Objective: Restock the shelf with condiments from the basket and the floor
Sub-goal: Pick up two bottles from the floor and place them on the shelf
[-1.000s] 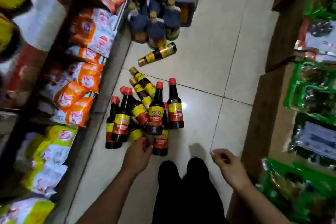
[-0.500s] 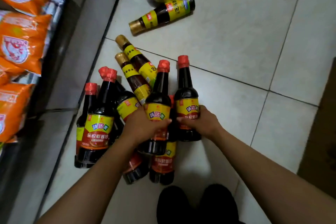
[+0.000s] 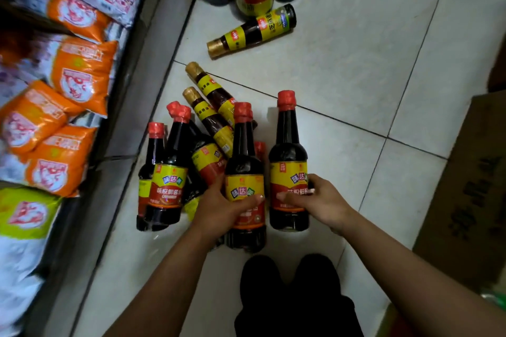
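Shifted right from the pile [image 3: 169, 180], the right bottle [image 3: 288, 161] is gripped in my right hand [image 3: 320, 202]; my left hand [image 3: 219, 210] grips the middle bottle [image 3: 244, 169], and lifting it may topple leaning neighbours.

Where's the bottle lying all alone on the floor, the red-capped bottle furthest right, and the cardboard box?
Lone lying bottle [image 3: 269, 26]: head view, its big yellow label.
Rightmost red-capped bottle [image 3: 287, 153]: head view, its dark shoulder.
Cardboard box [image 3: 471, 186]: head view, its printed brown face.

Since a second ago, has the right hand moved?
Yes: the right hand went left and forward, from over bare floor onto the rightmost bottle, which it grips.
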The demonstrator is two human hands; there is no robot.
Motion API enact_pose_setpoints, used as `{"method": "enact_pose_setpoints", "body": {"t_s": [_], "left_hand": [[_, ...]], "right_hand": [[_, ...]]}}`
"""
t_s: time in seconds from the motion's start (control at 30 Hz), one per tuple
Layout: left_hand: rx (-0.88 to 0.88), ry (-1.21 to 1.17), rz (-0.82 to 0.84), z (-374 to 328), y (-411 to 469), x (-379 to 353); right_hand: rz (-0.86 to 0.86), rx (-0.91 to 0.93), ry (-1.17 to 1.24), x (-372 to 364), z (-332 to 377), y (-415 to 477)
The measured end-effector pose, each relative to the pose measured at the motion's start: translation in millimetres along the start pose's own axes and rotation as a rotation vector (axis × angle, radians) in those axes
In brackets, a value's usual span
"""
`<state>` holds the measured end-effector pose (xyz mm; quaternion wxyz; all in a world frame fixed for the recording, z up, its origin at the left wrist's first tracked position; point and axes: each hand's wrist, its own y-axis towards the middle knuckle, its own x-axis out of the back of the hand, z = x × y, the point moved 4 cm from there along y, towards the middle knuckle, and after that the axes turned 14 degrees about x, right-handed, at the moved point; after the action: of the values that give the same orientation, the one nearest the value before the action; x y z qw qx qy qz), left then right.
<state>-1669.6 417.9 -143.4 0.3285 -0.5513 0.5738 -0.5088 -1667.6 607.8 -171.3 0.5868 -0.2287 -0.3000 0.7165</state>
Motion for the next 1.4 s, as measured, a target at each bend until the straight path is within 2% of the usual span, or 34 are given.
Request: {"method": "enact_pose_setpoints", "body": {"t_s": [0.13, 0.37, 0.57, 0.73, 0.87, 1.1, 1.4], "left_hand": [[-0.032, -0.031, -0.010, -8, -75, 12], [-0.012, -0.140, -0.018, -29, -266, 60], [-0.083, -0.215, -0.167, -48, -441, 111], [-0.159, -0.342, -0.314, -46, -558, 136], [-0.290, -0.483, -0.382, -28, -632, 146], [-0.419, -0.649, -0.675, 49, -741, 181], [-0.412, -0.982, -0.894, 240, -827, 220]], "right_hand": [[0.029, -0.005, -0.002, 2, 50, -64], [0.054, 0.055, -0.034, 4, 193, -213], [0.097, 0.206, -0.055, -7, 324, -340], [0.178, 0.342, -0.097, -22, 397, -418], [0.282, 0.482, -0.157, -45, 451, -466], [0.439, 0.702, -0.296, -93, 500, -526], [0.738, 0.895, -0.366, -213, 475, -638]]}}
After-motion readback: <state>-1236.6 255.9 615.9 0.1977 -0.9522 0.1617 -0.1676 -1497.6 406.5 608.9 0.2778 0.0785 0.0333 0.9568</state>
